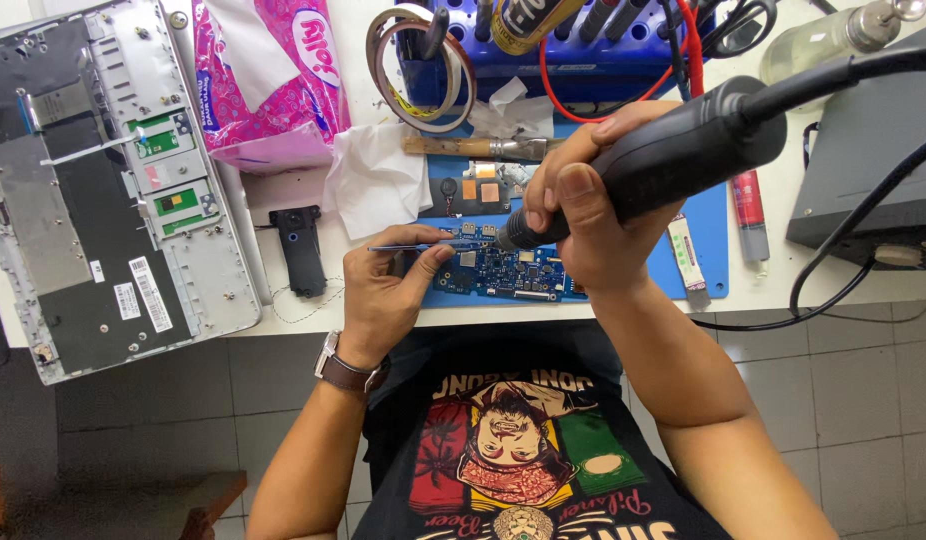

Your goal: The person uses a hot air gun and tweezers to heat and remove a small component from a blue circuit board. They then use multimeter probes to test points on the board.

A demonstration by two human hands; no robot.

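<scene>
I am watching the circuit board [503, 268] lying on the blue mat [711, 232] at the table's near edge, and I am placing everything else from that board. My right hand [583, 215] is wrapping closed around a thick black hot-air wand [673, 155], tilting it so that its metal nozzle is pointing down at the board's upper middle. Its cable is running off to the right toward a dark box [868, 150]. My left hand [388, 290] is pinching a pair of thin tweezers [423, 246], fingers closed on them, with the tips reaching over the board's left end. A watch with a brown strap [348, 370] is sitting on that wrist. Left of the board, a small black part [298, 250] is lying on the white table, and farther left an opened laptop shell [103, 180] is resting. Behind the board I am seeing a brush [473, 147], white tissue [373, 180], and a roll of tape [423, 65].
</scene>
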